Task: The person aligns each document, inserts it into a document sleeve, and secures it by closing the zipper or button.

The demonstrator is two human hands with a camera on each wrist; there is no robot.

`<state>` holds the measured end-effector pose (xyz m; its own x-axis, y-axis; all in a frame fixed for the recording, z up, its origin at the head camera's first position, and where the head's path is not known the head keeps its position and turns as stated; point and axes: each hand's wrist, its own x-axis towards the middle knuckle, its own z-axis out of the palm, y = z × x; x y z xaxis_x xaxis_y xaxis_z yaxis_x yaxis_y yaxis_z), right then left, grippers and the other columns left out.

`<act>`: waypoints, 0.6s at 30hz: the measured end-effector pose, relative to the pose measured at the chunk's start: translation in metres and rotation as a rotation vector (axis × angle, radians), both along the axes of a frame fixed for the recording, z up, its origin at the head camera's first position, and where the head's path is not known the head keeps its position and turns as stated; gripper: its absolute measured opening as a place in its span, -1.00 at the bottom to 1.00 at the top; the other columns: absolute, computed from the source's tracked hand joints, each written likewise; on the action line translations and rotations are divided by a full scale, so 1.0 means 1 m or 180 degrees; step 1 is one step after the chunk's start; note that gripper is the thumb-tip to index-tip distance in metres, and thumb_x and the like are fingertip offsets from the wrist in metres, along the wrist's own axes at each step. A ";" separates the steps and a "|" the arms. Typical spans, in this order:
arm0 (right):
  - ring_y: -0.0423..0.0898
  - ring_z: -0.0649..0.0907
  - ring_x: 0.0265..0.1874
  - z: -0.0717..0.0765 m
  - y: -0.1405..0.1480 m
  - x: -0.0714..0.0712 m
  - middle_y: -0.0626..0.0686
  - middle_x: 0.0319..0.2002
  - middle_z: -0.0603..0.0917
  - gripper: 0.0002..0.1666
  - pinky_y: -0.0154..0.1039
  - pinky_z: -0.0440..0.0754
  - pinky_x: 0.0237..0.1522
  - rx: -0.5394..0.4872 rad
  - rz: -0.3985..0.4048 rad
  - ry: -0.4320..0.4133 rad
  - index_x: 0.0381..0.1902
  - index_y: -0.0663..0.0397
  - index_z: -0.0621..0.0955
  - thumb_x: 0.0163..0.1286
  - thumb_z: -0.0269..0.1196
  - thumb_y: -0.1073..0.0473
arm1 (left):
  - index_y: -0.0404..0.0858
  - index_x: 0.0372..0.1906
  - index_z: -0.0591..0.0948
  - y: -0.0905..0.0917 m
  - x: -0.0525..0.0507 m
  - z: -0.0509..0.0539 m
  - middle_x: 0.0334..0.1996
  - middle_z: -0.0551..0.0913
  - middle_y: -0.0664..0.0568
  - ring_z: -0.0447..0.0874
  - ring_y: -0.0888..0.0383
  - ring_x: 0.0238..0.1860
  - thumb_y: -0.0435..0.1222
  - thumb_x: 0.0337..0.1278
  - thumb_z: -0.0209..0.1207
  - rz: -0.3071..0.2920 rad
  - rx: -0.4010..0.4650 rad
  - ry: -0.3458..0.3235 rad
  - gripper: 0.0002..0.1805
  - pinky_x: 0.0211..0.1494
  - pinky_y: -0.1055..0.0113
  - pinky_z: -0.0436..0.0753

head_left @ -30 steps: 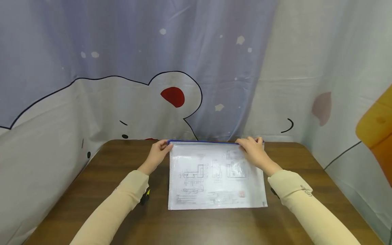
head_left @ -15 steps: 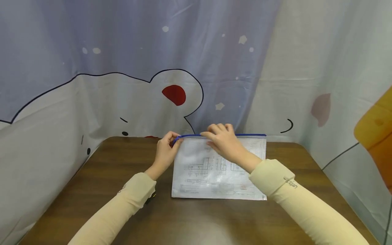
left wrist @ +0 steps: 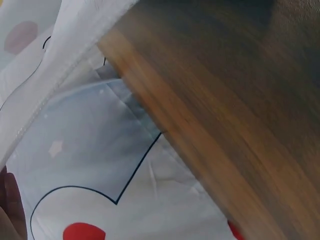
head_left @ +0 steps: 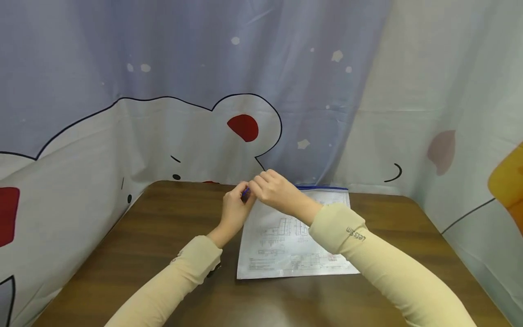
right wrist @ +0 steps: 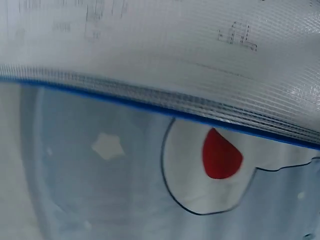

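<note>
A clear zip document pouch (head_left: 282, 250) holds a sheet with line drawings and has a blue zip (head_left: 323, 187) along its far edge. Its upper left corner is raised, pinched by my left hand (head_left: 234, 212) between thumb and fingers. Right beside those fingers, my right hand (head_left: 279, 193) grips the zip at the same corner with its fingers curled; the exact hold is hidden by the hand. From the right wrist, the blue zip (right wrist: 165, 111) crosses below the ribbed pouch (right wrist: 150, 45). The left wrist view catches only a pouch side edge (left wrist: 60, 70) and some fingers (left wrist: 14, 205).
The pouch is over a brown wooden table (head_left: 180, 213) with rounded far corners. A printed curtain (head_left: 184, 136) hangs close behind the table's far edge and along both sides. A small dark object (head_left: 213, 271) shows under the left cuff.
My right hand has slid leftward along the zip from the right end to the left corner. The left hand keeps that corner, now raised and slightly farther right.
</note>
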<state>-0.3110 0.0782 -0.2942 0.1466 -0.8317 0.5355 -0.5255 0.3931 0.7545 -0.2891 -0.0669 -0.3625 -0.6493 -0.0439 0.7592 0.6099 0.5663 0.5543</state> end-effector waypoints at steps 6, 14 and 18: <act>-0.14 0.59 -0.61 -0.007 0.014 -0.004 0.01 -0.54 0.64 -0.82 -0.35 0.55 -0.54 -0.0820 -0.0193 -0.1507 -0.40 0.18 0.53 0.19 0.33 0.23 | -0.40 -0.35 0.58 0.010 -0.004 -0.001 -0.59 0.66 -0.12 0.44 0.23 -0.65 -0.36 0.08 0.25 -0.0013 0.0241 -0.0155 -0.86 -0.59 0.52 0.38; 0.02 0.58 -0.34 -0.008 0.017 -0.004 0.13 -0.34 0.60 -0.90 -0.13 0.59 -0.26 -0.1507 -0.0672 -0.3369 -0.30 0.25 0.51 0.36 0.14 0.28 | -0.43 -0.35 0.56 0.005 -0.006 -0.001 -0.46 0.74 -0.19 0.47 0.26 -0.65 -0.43 0.10 0.22 -0.0265 0.0461 -0.0190 -0.90 -0.59 0.55 0.40; 0.03 0.51 -0.27 -0.009 0.025 -0.008 0.13 -0.29 0.53 -0.89 -0.11 0.54 -0.20 -0.1539 -0.0913 -0.3654 -0.28 0.25 0.50 0.39 0.10 0.27 | -0.43 -0.34 0.55 -0.005 -0.005 -0.003 -0.47 0.73 -0.20 0.38 0.35 -0.66 -0.45 0.11 0.20 -0.0319 0.0562 -0.0215 -0.92 -0.60 0.57 0.35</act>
<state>-0.3190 0.1028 -0.3029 -0.7507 -0.4424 0.4907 -0.6288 0.7064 -0.3250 -0.2946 -0.0719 -0.3660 -0.7063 -0.1052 0.7001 0.6163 0.3952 0.6812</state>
